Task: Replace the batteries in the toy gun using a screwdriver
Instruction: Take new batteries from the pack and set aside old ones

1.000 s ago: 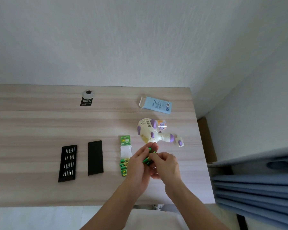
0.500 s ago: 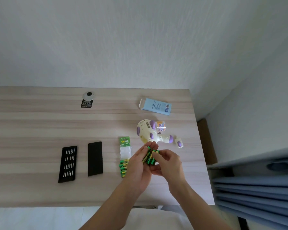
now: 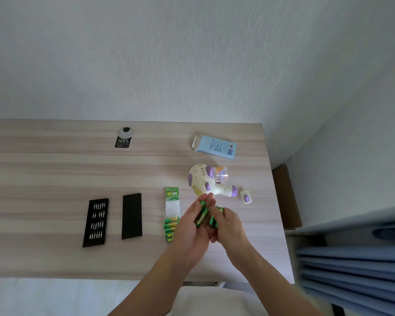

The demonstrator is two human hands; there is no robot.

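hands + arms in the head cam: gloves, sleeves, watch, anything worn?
Nothing is worn on either. The left hand and right hand are bare, with no gloves; no ring or watch shows. The left forearm and right forearm are bare down to the bottom edge, with no sleeve in view. Between them at that edge is white cloth, probably clothing.

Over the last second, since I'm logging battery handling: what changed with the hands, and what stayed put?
The left hand uncurled and flattened, reaching toward the toy gun, and now carries green batteries. The right hand still pinches the remaining batteries beside it. Toy gun, battery pack, bit tray and blue box stayed put.
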